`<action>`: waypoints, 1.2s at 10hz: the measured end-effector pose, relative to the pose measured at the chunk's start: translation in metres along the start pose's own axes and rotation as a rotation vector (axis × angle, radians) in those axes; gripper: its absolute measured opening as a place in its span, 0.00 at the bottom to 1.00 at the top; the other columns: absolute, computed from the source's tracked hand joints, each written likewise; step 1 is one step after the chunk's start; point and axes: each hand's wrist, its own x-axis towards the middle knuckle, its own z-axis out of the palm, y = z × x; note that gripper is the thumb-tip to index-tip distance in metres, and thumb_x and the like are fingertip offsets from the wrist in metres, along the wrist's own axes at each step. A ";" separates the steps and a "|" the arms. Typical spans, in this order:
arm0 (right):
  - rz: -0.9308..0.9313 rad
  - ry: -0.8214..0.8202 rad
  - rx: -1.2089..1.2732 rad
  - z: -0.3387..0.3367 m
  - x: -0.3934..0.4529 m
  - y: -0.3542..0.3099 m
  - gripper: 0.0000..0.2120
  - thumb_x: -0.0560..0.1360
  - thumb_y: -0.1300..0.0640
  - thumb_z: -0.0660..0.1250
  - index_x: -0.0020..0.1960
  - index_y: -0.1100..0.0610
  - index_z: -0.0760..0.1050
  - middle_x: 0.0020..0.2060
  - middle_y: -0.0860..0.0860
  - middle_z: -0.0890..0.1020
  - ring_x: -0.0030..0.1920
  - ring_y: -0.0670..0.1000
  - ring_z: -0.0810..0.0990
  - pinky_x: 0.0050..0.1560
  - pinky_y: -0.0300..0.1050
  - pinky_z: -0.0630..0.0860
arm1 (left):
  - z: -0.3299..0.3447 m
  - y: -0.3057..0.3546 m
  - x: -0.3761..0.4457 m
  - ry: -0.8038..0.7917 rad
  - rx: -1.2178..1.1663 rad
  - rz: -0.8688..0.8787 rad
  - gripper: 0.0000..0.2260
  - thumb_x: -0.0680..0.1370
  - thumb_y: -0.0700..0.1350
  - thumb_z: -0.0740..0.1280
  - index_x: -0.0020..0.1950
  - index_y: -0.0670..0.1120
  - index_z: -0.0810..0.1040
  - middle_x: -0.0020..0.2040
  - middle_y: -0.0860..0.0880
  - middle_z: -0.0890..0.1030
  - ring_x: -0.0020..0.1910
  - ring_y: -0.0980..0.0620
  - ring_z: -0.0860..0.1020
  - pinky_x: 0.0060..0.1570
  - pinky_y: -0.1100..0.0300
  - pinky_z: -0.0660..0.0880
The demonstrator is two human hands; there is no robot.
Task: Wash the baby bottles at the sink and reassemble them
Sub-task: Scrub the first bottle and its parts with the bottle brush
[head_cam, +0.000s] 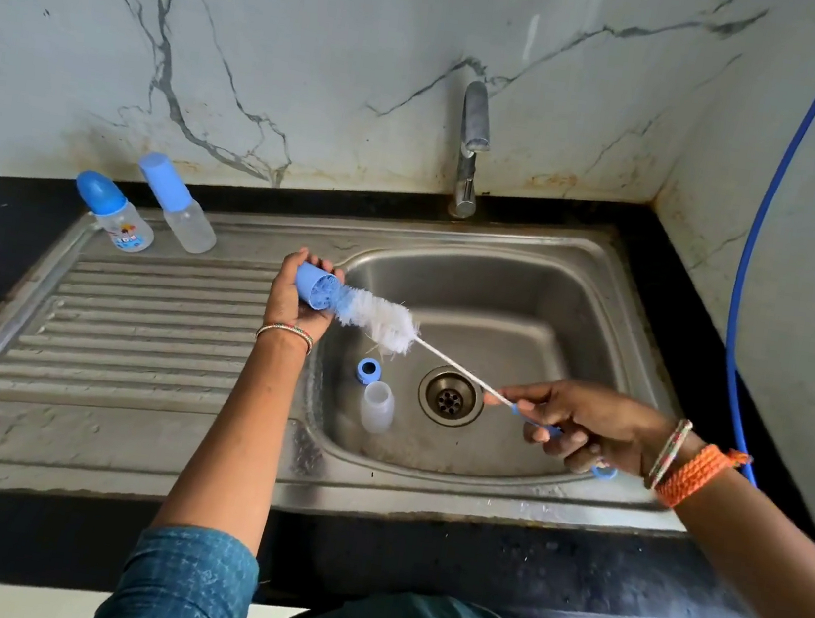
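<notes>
1. Blue bottle cap (313, 287), a short cylinder with its open mouth facing right; ribbed spokes show inside it.
2. Bottle brush (377, 318): fluffy bristle head, blue near the tip and white behind, on a thin white wire stem running to a blue handle. The blue tip sits at or just inside the cap's mouth.
3. Left hand (295, 300) holds the cap over the left rim of the sink (500, 497); fingers curled round the cap from behind and above, thumb side below, so the cap lies in the cupped palm.
4. Right hand (582, 425) over the basin's right half, fingers curled round the brush handle; forefinger stretched along the stem, the handle's end poking out behind the palm.
5. Count, capped bottles: two. Printed bottle (117, 213) with a rounded blue cap and plain bottle (178, 206) with a tall blue cap, both standing on the drainboard's far-left corner, just beside each other.
6. Count, loose parts in the basin: two. Blue ring (369, 370) and clear bottle body (377, 406) lying on its side, touching or nearly so, left of the drain (451, 396).
7. One tap (471, 146) behind the basin; one blue hose (770, 211) down the right wall.
</notes>
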 end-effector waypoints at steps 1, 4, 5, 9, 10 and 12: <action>-0.371 0.398 -0.732 -0.001 -0.007 0.011 0.20 0.77 0.65 0.61 0.62 0.47 0.79 0.30 0.47 0.80 0.27 0.48 0.76 0.26 0.39 0.70 | -0.001 -0.006 0.002 0.074 0.079 -0.075 0.08 0.77 0.45 0.65 0.40 0.44 0.72 0.36 0.48 0.76 0.37 0.52 0.76 0.46 0.57 0.75; -0.124 0.249 -0.417 -0.005 -0.007 0.011 0.19 0.77 0.64 0.59 0.60 0.48 0.79 0.27 0.51 0.79 0.23 0.49 0.71 0.22 0.34 0.62 | 0.004 -0.025 -0.003 0.070 0.053 -0.027 0.09 0.77 0.41 0.63 0.37 0.45 0.70 0.30 0.50 0.76 0.33 0.53 0.74 0.39 0.60 0.77; 0.189 -0.227 0.149 -0.027 0.000 0.024 0.22 0.79 0.65 0.49 0.59 0.53 0.79 0.25 0.51 0.68 0.19 0.42 0.58 0.17 0.30 0.55 | 0.012 -0.029 -0.004 0.006 0.004 -0.013 0.10 0.77 0.42 0.63 0.36 0.45 0.70 0.30 0.50 0.74 0.30 0.54 0.75 0.43 0.60 0.76; -0.273 1.068 -0.363 -0.046 -0.016 0.076 0.15 0.73 0.67 0.67 0.58 0.57 0.81 0.41 0.56 0.84 0.44 0.53 0.82 0.44 0.36 0.69 | 0.030 -0.050 0.009 0.168 0.122 -0.102 0.08 0.77 0.43 0.66 0.40 0.44 0.71 0.35 0.48 0.74 0.35 0.53 0.75 0.41 0.59 0.76; -0.293 1.268 -0.444 -0.050 -0.012 0.084 0.22 0.71 0.72 0.61 0.61 0.58 0.79 0.47 0.64 0.83 0.47 0.63 0.81 0.47 0.46 0.74 | 0.046 -0.089 0.000 0.100 0.128 -0.267 0.10 0.77 0.49 0.67 0.47 0.42 0.72 0.40 0.45 0.76 0.39 0.50 0.76 0.45 0.56 0.76; 0.004 1.343 -0.542 -0.076 -0.007 0.093 0.26 0.72 0.70 0.61 0.68 0.56 0.72 0.56 0.65 0.74 0.56 0.67 0.74 0.56 0.57 0.70 | 0.072 -0.142 -0.016 -0.056 0.153 -0.480 0.15 0.81 0.51 0.58 0.50 0.38 0.70 0.46 0.38 0.76 0.43 0.42 0.78 0.41 0.49 0.79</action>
